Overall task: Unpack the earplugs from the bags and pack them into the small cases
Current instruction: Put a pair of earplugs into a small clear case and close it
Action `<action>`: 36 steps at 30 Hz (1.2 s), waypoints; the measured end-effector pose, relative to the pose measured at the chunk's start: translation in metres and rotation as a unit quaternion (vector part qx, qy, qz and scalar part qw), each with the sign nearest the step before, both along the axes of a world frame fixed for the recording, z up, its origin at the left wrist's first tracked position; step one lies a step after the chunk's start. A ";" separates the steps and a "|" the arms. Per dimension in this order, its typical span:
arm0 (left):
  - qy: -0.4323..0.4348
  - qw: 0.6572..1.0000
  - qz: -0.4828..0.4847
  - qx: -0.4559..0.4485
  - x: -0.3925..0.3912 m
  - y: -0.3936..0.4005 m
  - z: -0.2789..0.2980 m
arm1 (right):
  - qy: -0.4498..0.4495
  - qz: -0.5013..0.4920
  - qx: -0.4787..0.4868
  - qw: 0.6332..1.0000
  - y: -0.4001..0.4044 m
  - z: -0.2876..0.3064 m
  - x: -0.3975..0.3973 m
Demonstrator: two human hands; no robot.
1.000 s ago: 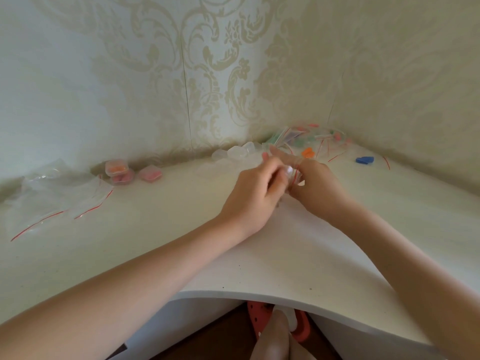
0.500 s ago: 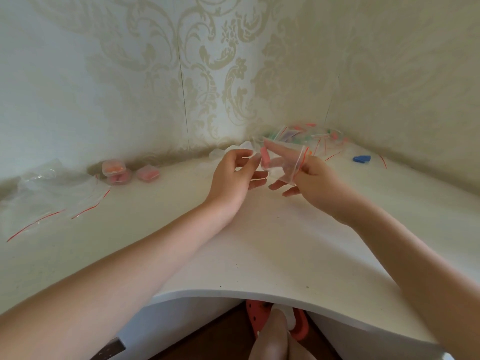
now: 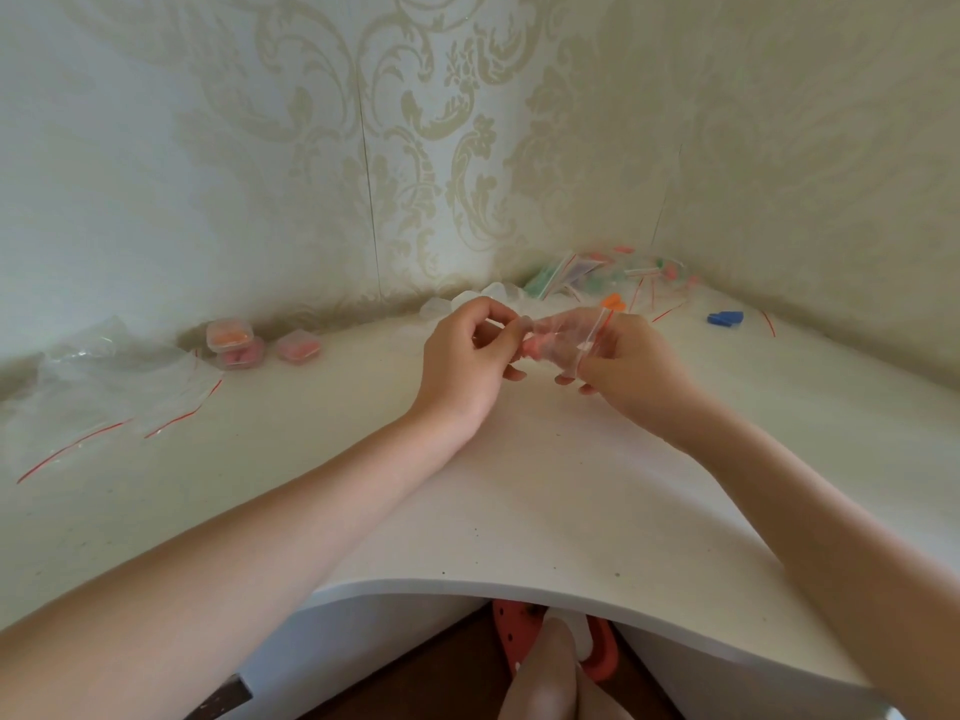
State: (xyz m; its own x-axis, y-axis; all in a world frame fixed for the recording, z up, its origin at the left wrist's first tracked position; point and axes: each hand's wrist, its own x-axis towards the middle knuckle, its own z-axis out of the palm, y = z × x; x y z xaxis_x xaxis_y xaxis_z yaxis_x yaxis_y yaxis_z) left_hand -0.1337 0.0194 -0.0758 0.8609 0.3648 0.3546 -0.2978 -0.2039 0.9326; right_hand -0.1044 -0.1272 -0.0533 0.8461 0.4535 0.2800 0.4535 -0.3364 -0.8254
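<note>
Both hands meet above the desk point(image 3: 519, 485), near its back corner. The right hand point(image 3: 623, 366) pinches a small clear bag point(image 3: 566, 337) by its red-striped mouth end, fingers curled round it. The bag's long axis runs sideways, from the right hand toward the left hand point(image 3: 462, 366), whose thumb and forefinger close on the bag's far end, where a pink earplug point(image 3: 532, 346) seems to sit; through the plastic it is hard to tell whether the fingers grip the plug itself or only the film. The left hand is the nearer one to the plug, so pulling or squeezing it free likely falls to that hand.

Half a second ago the hands were raised and apart, left fingers spread; now they have come together lower and both pinch the bag.

Filled cases point(image 3: 244, 345) sit well off to the left, full bags point(image 3: 597, 275) in the corner behind
</note>
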 end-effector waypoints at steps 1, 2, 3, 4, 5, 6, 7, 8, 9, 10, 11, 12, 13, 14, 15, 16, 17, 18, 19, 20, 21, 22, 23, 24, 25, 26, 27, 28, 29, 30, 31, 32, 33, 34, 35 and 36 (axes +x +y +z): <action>0.004 1.000 0.001 -0.004 0.000 0.000 0.000 | -0.009 -0.007 0.013 1.000 0.001 -0.003 0.002; 0.007 1.000 0.001 -0.015 0.000 0.000 0.000 | -0.019 -0.015 0.015 1.000 0.001 -0.005 0.003; 0.010 1.000 0.002 -0.029 0.001 -0.001 0.000 | -0.029 -0.023 0.009 0.999 0.002 -0.006 0.005; 0.013 0.999 0.002 -0.045 0.001 -0.001 0.000 | -0.038 -0.030 0.001 0.999 0.002 -0.007 0.006; 0.017 0.998 0.003 -0.059 0.002 -0.001 0.000 | -0.047 -0.032 -0.006 0.998 0.002 -0.006 0.006; 0.021 0.997 0.003 -0.070 0.003 -0.001 0.000 | -0.055 -0.030 -0.013 0.998 0.002 -0.006 0.006; 0.026 0.997 0.002 -0.078 0.004 -0.001 0.000 | -0.065 -0.026 -0.023 0.997 0.002 -0.006 0.005; 0.031 0.996 0.000 -0.084 0.004 -0.002 0.000 | -0.077 -0.022 -0.038 0.996 0.002 -0.005 0.004; 0.036 0.996 0.000 -0.088 0.004 -0.002 0.000 | -0.090 -0.016 -0.055 0.994 0.002 -0.004 0.003; 0.038 0.995 0.003 -0.090 0.005 -0.002 0.000 | -0.096 -0.010 -0.067 0.993 0.002 -0.004 0.002; 0.039 0.995 0.008 -0.092 0.005 -0.003 -0.001 | -0.094 -0.007 -0.071 0.993 0.002 -0.004 0.001; 0.038 0.995 0.014 -0.093 0.006 -0.002 -0.001 | -0.089 -0.006 -0.069 0.994 0.002 -0.003 0.001; 0.036 0.995 0.023 -0.093 0.007 -0.001 -0.002 | -0.086 -0.003 -0.063 0.994 0.002 -0.003 0.001; 0.032 0.995 0.032 -0.091 0.007 -0.001 -0.002 | -0.082 0.001 -0.053 0.995 0.003 -0.004 0.001; 0.029 0.995 0.044 -0.087 0.008 0.000 -0.003 | -0.075 0.008 -0.044 0.996 0.004 -0.004 0.000; 0.026 0.994 0.058 -0.083 0.007 0.000 -0.002 | -0.064 0.017 -0.036 0.997 0.005 -0.004 -0.001; 0.024 0.993 0.077 -0.081 0.007 0.002 -0.002 | -0.047 0.028 -0.027 0.998 0.005 -0.003 -0.002; 0.023 0.991 0.100 -0.082 0.007 0.004 0.000 | -0.026 0.040 -0.014 0.999 0.005 -0.003 -0.003; 0.021 0.988 0.127 -0.082 0.007 0.007 0.001 | -0.005 0.054 0.003 0.999 0.004 -0.001 -0.004; 0.016 0.984 0.156 -0.083 0.007 0.012 0.003 | 0.016 0.065 0.025 0.997 0.003 0.001 -0.004; 0.006 0.979 0.185 -0.081 0.005 0.018 0.006 | 0.038 0.069 0.053 0.995 0.002 0.004 -0.003; -0.007 0.974 0.212 -0.076 0.003 0.024 0.008 | 0.061 0.064 0.086 0.992 -0.001 0.006 -0.002; -0.023 0.970 0.233 -0.067 -0.001 0.030 0.012 | 0.084 0.050 0.119 0.988 -0.003 0.008 0.000; -0.037 0.966 0.248 -0.056 -0.005 0.036 0.016 | 0.103 0.034 0.147 0.983 -0.005 0.010 0.002; -0.045 0.964 0.259 -0.041 -0.011 0.042 0.021 | 0.115 0.018 0.162 0.980 -0.007 0.010 0.003; -0.047 0.962 0.268 -0.026 -0.018 0.050 0.026 | 0.120 0.006 0.163 0.979 -0.008 0.008 0.004; -0.047 0.960 0.275 -0.011 -0.028 0.057 0.032 | 0.122 -0.003 0.151 0.981 -0.008 0.005 0.005; -0.046 0.958 0.281 0.005 -0.040 0.066 0.037 | 0.123 -0.006 0.133 0.984 -0.008 0.002 0.005; -0.042 0.955 0.292 0.026 -0.055 0.076 0.041 | 0.124 -0.004 0.113 0.986 -0.007 -0.001 0.005; -0.039 0.950 0.304 0.058 -0.072 0.087 0.044 | 0.123 0.001 0.095 0.988 -0.005 -0.003 0.004; -0.030 0.941 0.321 0.102 -0.090 0.100 0.045 | 0.117 0.009 0.080 0.990 -0.002 -0.005 0.004; -0.015 0.926 0.347 0.151 -0.108 0.114 0.045 | 0.107 0.016 0.066 0.992 0.000 -0.007 0.003; 0.005 0.906 0.376 0.193 -0.124 0.128 0.045 | 0.098 0.021 0.053 0.994 0.002 -0.008 0.002; 0.028 0.888 0.401 0.223 -0.136 0.142 0.043 | 0.092 0.022 0.042 0.995 0.005 -0.008 0.002; 0.053 0.875 0.417 0.241 -0.146 0.155 0.040 | 0.089 0.021 0.033 0.995 0.007 -0.008 0.001; 0.081 0.865 0.425 0.254 -0.153 0.168 0.036 | 0.088 0.018 0.025 0.996 0.009 -0.008 0.000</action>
State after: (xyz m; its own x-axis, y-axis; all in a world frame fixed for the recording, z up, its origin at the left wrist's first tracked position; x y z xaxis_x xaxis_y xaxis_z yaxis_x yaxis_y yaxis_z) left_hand -0.2868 0.1874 -0.0398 0.4117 0.7233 0.5544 0.2867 -0.6803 0.6746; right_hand -0.1042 -0.1186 -0.0612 0.8672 0.4745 0.1511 0.3109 -0.2788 -0.9086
